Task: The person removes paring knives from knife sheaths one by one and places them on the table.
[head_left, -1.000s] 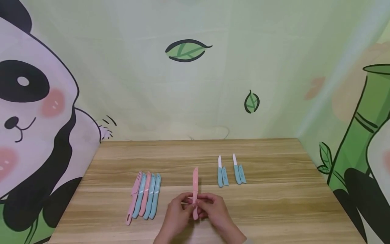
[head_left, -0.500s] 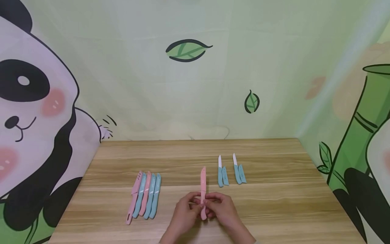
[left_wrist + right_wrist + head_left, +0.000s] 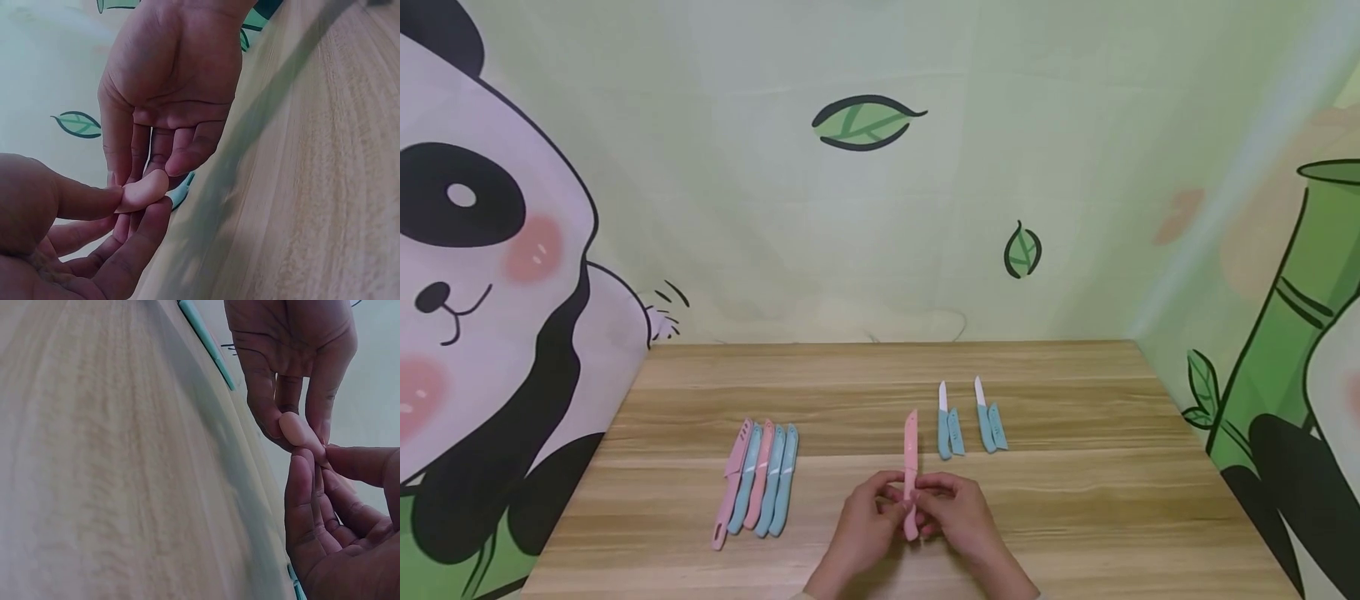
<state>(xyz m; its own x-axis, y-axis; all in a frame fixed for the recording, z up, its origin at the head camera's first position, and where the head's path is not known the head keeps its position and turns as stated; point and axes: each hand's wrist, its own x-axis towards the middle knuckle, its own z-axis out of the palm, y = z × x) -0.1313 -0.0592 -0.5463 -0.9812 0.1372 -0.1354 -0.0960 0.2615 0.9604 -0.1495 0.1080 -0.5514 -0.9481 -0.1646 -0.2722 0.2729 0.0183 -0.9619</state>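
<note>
A pink sheathed knife (image 3: 911, 446) points away from me, its handle pinched between both hands. From the left, my left hand (image 3: 867, 517) grips it with thumb and fingers. On the other side my right hand (image 3: 958, 512) pinches the same handle. The handle's rounded butt (image 3: 148, 189) shows between the fingers in the left wrist view, and the pink butt (image 3: 300, 430) appears again in the right wrist view. In both wrist views the hands hold the knife above the wooden table. The fingers hide part of the handle.
Several sheathed knives lie side by side at left, including a pink one with a slotted sheath (image 3: 730, 492) and a blue one (image 3: 784, 483). Right of the hands lie two bare-bladed blue knives (image 3: 943, 429), (image 3: 985, 425), each beside its blue sheath (image 3: 955, 433). The wooden table (image 3: 1112, 500) meets a printed backdrop.
Both hands have moved to the right together, carrying the pink knife towards the two bare-bladed blue knives. The knives on the table stay where they were.
</note>
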